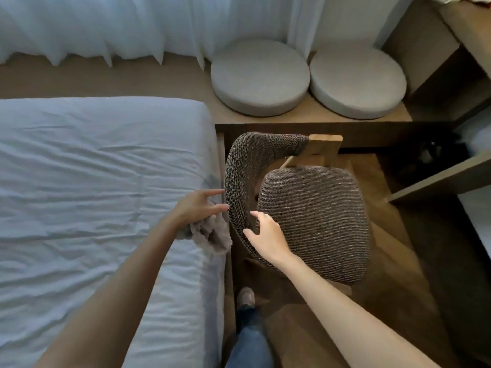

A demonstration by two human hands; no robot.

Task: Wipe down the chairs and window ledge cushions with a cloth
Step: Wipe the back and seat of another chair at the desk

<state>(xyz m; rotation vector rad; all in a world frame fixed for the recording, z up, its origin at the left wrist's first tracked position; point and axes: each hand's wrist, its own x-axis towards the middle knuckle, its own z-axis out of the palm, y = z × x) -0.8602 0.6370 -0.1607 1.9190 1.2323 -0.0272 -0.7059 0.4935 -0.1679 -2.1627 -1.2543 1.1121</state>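
Your left hand (198,208) grips the fluffy grey-beige cloth (210,239), bunched against the outer side of the curved backrest (244,166) of the brown woven chair (313,221). Your right hand (265,239) hovers just inside it, fingers relaxed and empty. Brace the backrest with that hand, spread the cloth flatter, and sweep along the weave.

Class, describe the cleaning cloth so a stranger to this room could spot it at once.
Start at the big white bed, at the edge beside the woven chair. There the left hand holds the cloth: a bunched, fuzzy grey-brown rag, darker than the bed.
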